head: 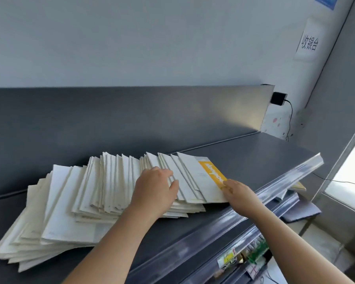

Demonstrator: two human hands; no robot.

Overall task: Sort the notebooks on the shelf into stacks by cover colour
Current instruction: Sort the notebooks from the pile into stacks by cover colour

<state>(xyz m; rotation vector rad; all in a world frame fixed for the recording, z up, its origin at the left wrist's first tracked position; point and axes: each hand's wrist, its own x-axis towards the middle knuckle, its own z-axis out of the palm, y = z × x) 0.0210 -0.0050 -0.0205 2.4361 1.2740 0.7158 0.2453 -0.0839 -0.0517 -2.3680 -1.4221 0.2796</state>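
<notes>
Wall sign [309, 45]: we read "收银台".
Left hand [155, 187]: relaxed, resting on white notebooks [103, 187].
Right hand [239, 191]: pinches yellow-banded notebook [205, 177]; we find its lettering illegible.

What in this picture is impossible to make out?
Head view:
- Cover colours of most notebooks: they overlap, and only the rightmost one's yellow band shows.
- Grip of the left hand and right hand: the hands' own backs hide the fingertips.
- Goods on the lower shelf: small and blurred behind the clear rail.
- Blue sign: cut off by the top edge.
</notes>
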